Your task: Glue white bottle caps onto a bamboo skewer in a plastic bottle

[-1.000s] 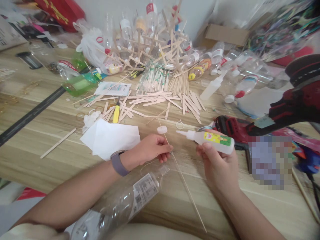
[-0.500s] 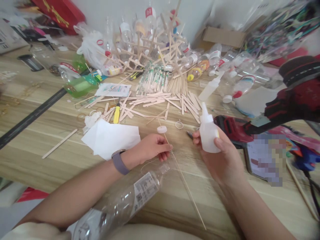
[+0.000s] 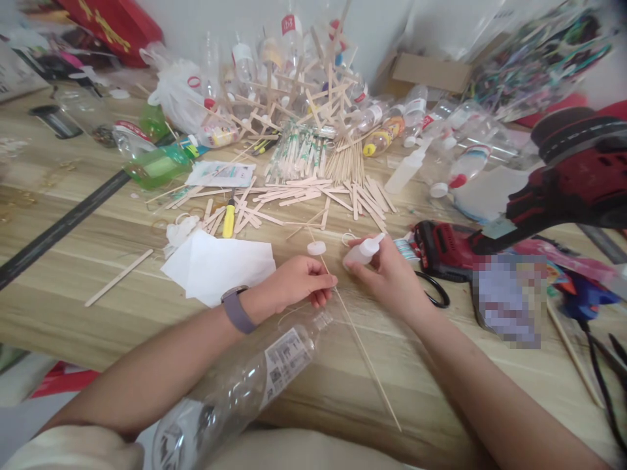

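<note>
The large bottle lies nearest us. Beyond its neck, our left hand pinches the thin stick, fingers nearly closed; right of it, our half-curled right hand grips the small bottle. The cap surrounds the stick beyond the neck. We judge this positioning, requiring a steady stick.

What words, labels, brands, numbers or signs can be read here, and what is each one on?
Nothing reads clearly enough to quote.
Clear bottle in front: fine print and a square code, too small.
Upright bottle at the back: white marks on red, too blurred.
Red bag: gold marks, blurred.
Pale packet: faint print, too small.
Squeeze bottle in the right hand: no readable text.
</note>
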